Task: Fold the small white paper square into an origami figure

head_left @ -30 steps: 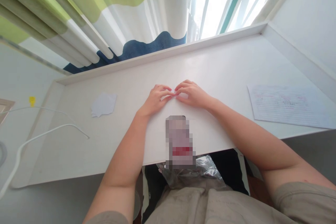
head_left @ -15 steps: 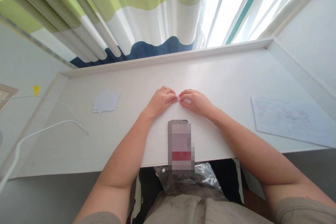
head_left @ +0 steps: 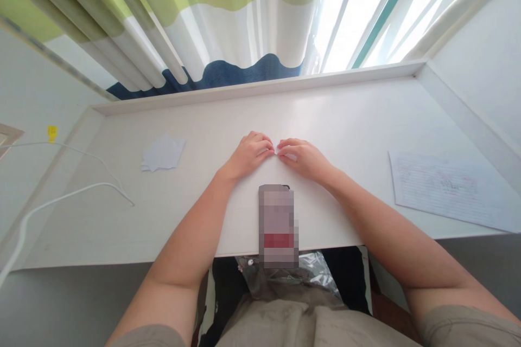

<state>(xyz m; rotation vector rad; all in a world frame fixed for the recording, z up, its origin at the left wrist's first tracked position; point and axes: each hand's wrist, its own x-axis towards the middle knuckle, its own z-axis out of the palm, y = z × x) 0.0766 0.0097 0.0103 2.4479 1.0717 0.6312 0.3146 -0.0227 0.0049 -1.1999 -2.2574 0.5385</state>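
My left hand (head_left: 253, 153) and my right hand (head_left: 300, 156) meet above the middle of the white desk (head_left: 195, 211). Between their fingertips shows a small piece of white paper (head_left: 275, 148), pinched from both sides. Fingers cover most of it, so its shape and any folds cannot be made out. Nearer to me, a phone-like object (head_left: 278, 217), blurred out by large pixels, lies at the desk's front edge. Left of my left hand rests a loose stack of white paper pieces (head_left: 163, 153).
Written sheets of paper (head_left: 451, 187) lie on the desk's right side. A white cable (head_left: 73, 195) runs over the left side. Low raised borders (head_left: 260, 88) edge the desk, with a curtain (head_left: 244, 27) behind. Clear plastic (head_left: 315, 274) sits on my lap.
The view has shifted slightly. Both hands stay together at nearly the same spot, with the white paper still between the fingertips and only small finger movements.
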